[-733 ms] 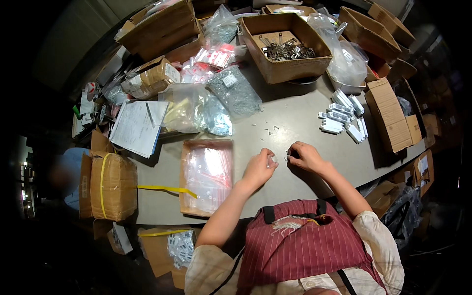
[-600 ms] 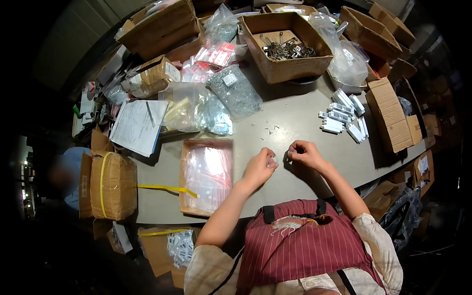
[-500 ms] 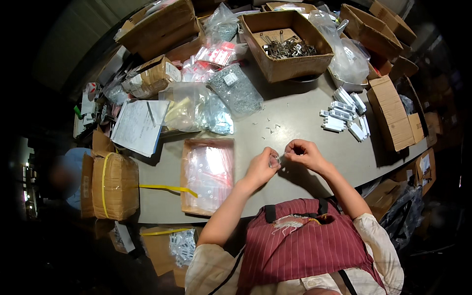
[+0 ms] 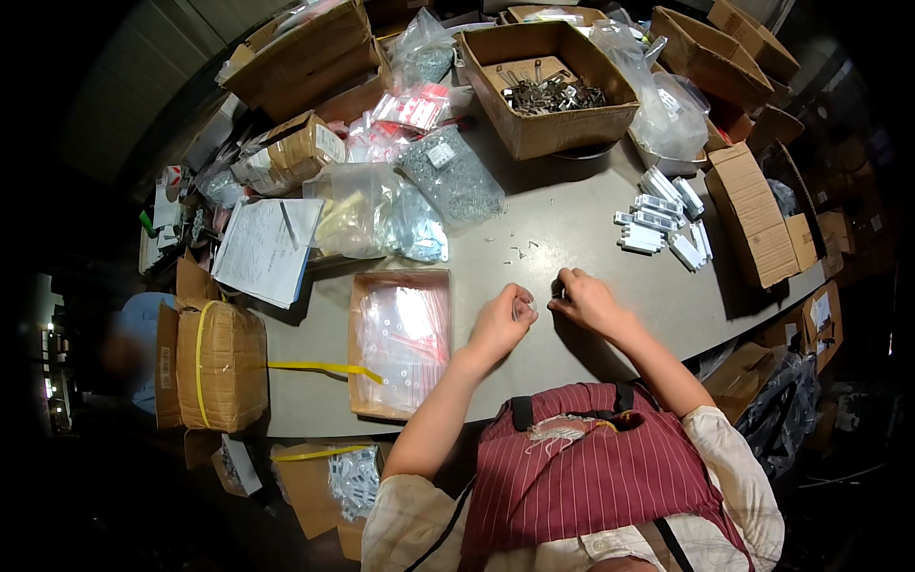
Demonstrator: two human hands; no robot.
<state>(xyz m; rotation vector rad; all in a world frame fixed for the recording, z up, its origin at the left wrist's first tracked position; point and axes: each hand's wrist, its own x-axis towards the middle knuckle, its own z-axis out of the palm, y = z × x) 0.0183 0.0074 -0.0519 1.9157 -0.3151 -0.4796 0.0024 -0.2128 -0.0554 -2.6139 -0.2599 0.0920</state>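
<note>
Both of my hands are over the grey table [image 4: 591, 238], a short gap apart. My left hand [image 4: 499, 326] is closed, and a small pale or clear bit shows at its fingertips, too small to name. My right hand [image 4: 589, 303] has its fingers bent together, pointing toward the tabletop; whatever they pinch, if anything, is hidden. Just beyond the hands lie several tiny metal pieces that look like screws [image 4: 520, 254]. To the left of my left hand stands a shallow cardboard box [image 4: 355, 372] of clear plastic bags [image 4: 405, 334] with red edges.
Several white rectangular parts [image 4: 658, 219] lie at the right. A cardboard box [image 4: 562, 133] of metal clips stands at the back. Bags of small hardware [image 4: 453, 176] and a paper sheet [image 4: 262, 248] lie left. A taped carton [image 4: 233, 362] with yellow strap sits at the left edge.
My right hand has turned, its fingertips now pointing more toward the table. The gap between my hands is slightly wider. The whole view has shifted a little.
</note>
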